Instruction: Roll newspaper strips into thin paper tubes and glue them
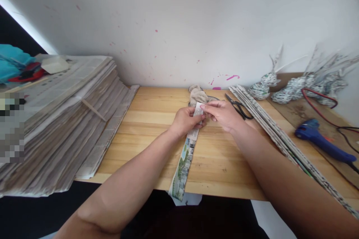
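Observation:
A long printed newspaper strip [183, 160] runs from between my hands down toward the table's front edge, its lower end hanging just past it. My left hand [186, 120] pinches the strip near its upper end, thumb on top. At the strip's top end, the fingers of my right hand [218, 112] are closed on its right edge. Right behind my hands lies a beige cloth [196, 95], partly hidden by them. Black-handled scissors [240, 108] rest just right of my right hand.
A tall stack of newspapers [64, 127] fills the left side. Rolled paper sticks [277, 140] lie along the right. Beyond them, a blue glue gun [322, 142] and woven paper figures [263, 86] sit on or near a brown board [300, 112]. A wall [174, 26] stands behind.

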A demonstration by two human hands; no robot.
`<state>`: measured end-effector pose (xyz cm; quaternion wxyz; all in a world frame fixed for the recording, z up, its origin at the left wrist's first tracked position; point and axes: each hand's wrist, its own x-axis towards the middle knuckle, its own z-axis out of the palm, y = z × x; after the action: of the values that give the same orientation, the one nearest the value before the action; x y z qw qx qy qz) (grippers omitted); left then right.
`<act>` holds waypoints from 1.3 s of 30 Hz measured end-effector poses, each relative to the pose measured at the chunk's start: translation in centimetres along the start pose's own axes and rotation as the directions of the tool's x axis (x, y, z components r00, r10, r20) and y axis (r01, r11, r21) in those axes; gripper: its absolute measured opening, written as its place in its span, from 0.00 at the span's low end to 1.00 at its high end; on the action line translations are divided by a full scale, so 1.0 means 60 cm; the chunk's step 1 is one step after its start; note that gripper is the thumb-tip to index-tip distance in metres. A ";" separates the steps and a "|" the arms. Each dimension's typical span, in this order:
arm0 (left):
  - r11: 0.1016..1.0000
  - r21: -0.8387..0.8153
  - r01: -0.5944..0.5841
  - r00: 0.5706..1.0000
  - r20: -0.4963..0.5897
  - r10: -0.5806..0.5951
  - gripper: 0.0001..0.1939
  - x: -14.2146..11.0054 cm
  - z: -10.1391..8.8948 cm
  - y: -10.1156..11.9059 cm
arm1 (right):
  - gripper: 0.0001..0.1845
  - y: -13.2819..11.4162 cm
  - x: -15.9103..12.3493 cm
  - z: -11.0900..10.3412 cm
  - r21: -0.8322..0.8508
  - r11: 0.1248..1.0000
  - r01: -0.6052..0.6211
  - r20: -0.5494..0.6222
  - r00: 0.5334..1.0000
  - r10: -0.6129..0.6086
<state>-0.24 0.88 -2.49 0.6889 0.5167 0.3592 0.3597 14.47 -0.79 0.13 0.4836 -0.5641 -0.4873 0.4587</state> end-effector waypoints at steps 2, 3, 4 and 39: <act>1.000 -0.017 0.019 1.000 0.013 -0.019 0.06 -0.001 0.001 0.000 | 0.19 -0.001 0.000 -0.001 0.033 0.999 -0.008 -0.016 1.000 0.009; 0.999 -0.029 0.029 0.999 0.020 -0.028 0.06 -0.001 0.002 0.000 | 0.20 -0.001 0.000 -0.001 0.042 0.999 -0.015 -0.026 1.000 0.016; 0.998 -0.042 0.039 0.999 0.028 -0.037 0.06 -0.002 0.002 0.000 | 0.20 -0.001 0.000 -0.001 0.046 0.999 -0.023 -0.034 0.999 0.024; 0.996 -0.065 0.053 0.994 -0.095 -0.059 0.07 0.000 0.002 0.008 | 0.17 0.018 0.010 -0.010 -0.183 0.977 0.110 -0.061 0.991 -0.123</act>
<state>-0.17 0.92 -1.97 0.6964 0.4666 0.3952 0.3757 15.23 -0.32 -0.92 0.4743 -0.5920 -0.5408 0.3634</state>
